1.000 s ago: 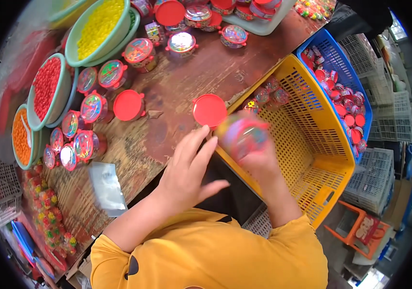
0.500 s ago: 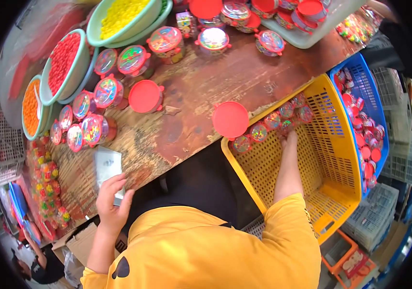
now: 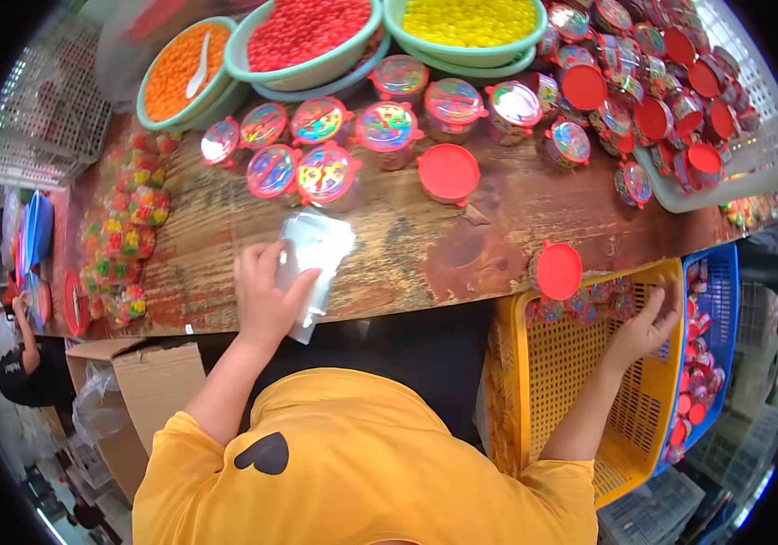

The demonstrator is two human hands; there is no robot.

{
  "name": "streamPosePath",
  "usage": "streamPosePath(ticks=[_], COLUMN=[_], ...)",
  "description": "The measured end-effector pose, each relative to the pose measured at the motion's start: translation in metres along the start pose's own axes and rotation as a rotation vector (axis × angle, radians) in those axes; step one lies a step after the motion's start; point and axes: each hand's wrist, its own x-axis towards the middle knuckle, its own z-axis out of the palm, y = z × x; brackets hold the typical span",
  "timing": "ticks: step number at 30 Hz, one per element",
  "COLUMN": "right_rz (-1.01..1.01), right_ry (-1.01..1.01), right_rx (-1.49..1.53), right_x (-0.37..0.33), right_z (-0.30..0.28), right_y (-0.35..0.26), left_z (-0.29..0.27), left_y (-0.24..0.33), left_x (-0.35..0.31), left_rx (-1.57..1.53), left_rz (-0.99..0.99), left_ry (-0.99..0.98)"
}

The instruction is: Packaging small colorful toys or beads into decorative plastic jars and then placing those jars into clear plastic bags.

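Note:
My left hand (image 3: 264, 295) rests at the table's front edge, fingers apart, its thumb across a stack of shiny clear plastic bags (image 3: 321, 241). The stack's lower end overhangs the edge. My right hand (image 3: 648, 327) is raised over the yellow basket (image 3: 521, 391), with loosely bent fingers and nothing visible in it. Small round tubs (image 3: 580, 304) with clear patterned lids line the basket's far end, partly hidden by its rim. A red-lidded tub (image 3: 558, 272) stands at the table edge beside it. Another red-lidded tub (image 3: 448, 173) stands mid-table, near several clear-lidded tubs (image 3: 327, 175).
Bowls of orange (image 3: 175, 77), red (image 3: 307, 36) and yellow candies (image 3: 471, 23) stand at the back. Tubs heap around a white crate (image 3: 725, 182) at the far right. A blue basket (image 3: 725, 309) adjoins the yellow one. Bagged candies (image 3: 134, 241) lie left; a cardboard box (image 3: 157, 386) stands below.
My right hand has come up out of the yellow basket, leaving the tubs there. My left hand has settled onto the plastic bags. The whole view has turned toward the left.

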Motion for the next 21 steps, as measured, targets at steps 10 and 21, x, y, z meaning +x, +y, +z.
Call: streamPosePath(ticks=[10, 21], right_rz=[-0.671, -0.853], right_ry=[-0.583, -0.466], right_rx=[-0.492, -0.151], right_x=[-0.068, -0.032], right_z=[0.136, 0.168], right_y=[-0.159, -0.130], left_z=[-0.009, 0.005], left_y=[-0.017, -0.045], left_x=[0.032, 0.036], left_rx=[0.025, -0.522], left_rz=[-0.117, -0.370], left_ry=[-0.119, -0.214])
